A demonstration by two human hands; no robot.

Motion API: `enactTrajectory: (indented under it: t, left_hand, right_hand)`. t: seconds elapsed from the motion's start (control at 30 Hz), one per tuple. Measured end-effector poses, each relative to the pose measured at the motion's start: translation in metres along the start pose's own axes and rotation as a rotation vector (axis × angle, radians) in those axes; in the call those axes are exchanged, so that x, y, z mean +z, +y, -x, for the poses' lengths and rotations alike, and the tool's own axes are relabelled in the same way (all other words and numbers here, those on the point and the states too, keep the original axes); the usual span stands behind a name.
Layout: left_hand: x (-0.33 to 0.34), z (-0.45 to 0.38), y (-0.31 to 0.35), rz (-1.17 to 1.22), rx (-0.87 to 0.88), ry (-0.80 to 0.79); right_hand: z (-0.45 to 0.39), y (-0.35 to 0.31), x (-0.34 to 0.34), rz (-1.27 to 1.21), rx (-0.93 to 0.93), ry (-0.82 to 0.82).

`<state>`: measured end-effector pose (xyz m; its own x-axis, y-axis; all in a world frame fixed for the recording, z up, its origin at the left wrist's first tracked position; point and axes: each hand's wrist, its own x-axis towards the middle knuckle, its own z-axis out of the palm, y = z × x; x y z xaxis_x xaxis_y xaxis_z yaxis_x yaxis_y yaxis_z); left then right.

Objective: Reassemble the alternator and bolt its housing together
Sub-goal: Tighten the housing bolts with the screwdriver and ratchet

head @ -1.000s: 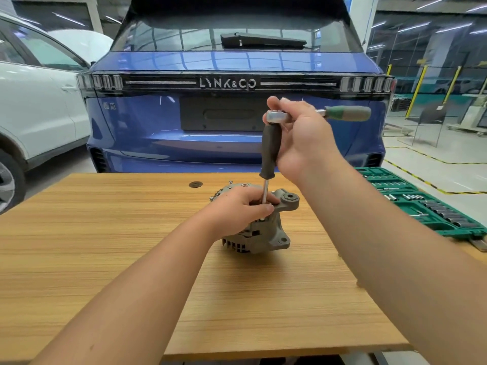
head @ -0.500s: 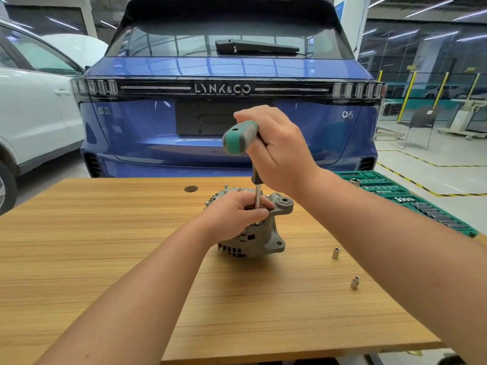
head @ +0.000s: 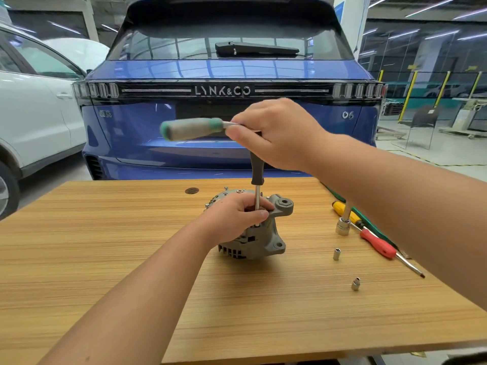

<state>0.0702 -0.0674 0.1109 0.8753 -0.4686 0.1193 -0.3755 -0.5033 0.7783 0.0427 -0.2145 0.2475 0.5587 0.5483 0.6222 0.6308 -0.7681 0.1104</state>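
A grey alternator point(head: 266, 241) stands in the middle of the wooden table point(head: 105, 259). My left hand point(head: 237, 217) grips its top and steadies the thin steel shaft of a ratchet wrench point(head: 257, 169), which stands upright on the housing. My right hand point(head: 276, 135) holds the wrench head high above the alternator. The green and grey handle point(head: 192, 129) points left and is blurred. The bolt under the shaft tip is hidden by my left fingers.
To the right lie a yellow screwdriver point(head: 345, 213), a red screwdriver point(head: 379, 245), a socket on an extension point(head: 343, 227) and two loose sockets point(head: 336, 254), point(head: 355, 283). A blue car point(head: 232, 101) stands behind the table, a white car point(head: 34, 109) at left.
The wrench handle has swung round from pointing right, through pointing toward me, to pointing left. My left hand has stayed on the alternator.
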Motion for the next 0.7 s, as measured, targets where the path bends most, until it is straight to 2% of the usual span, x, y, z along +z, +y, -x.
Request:
enactTrajectory:
  t: [0.07,0.13,0.2,0.23,0.3,0.37,0.43,0.5,0.6,0.63,0.7]
  left_hand:
    - [0.000,0.000,0.000,-0.005,0.007,0.002]
    - [0.000,0.001,0.001,-0.008,0.007,-0.001]
    - [-0.001,0.002,0.001,-0.012,0.000,0.002]
    - [0.000,0.003,0.001,-0.014,-0.003,0.006]
    - [0.000,0.002,0.002,-0.019,-0.010,0.013]
    - [0.000,0.001,0.002,-0.016,-0.016,0.015]
    - [0.000,0.000,0.002,-0.011,-0.007,0.011]
    - [0.000,0.000,0.000,-0.007,0.002,0.008]
    - [0.001,0.000,-0.001,-0.006,0.004,0.017]
    - [0.001,0.000,-0.001,-0.007,0.002,0.018]
    - [0.000,0.000,0.000,-0.011,-0.005,0.016]
  right_hand:
    - [-0.019,-0.006,-0.005,0.062,0.168,-0.117]
    - [-0.035,-0.008,-0.005,-0.014,0.381,-0.216]
    - [-0.043,-0.006,-0.005,-0.310,0.631,-0.322]
    - [-0.043,-0.003,-0.004,-0.544,0.761,-0.334]
    - [-0.036,0.002,-0.001,-1.073,0.979,-0.229]
    - [-0.023,0.006,0.008,-1.488,1.049,-0.059]
    - [-0.011,0.008,0.021,-1.760,1.031,0.123]
    - [0.000,0.008,0.029,-1.914,0.982,0.271]
    - [0.010,0.006,0.033,-1.865,0.813,0.428]
    - [0.012,0.005,0.035,-1.738,0.748,0.467]
    - [0.017,-0.002,0.038,-1.277,0.604,0.545]
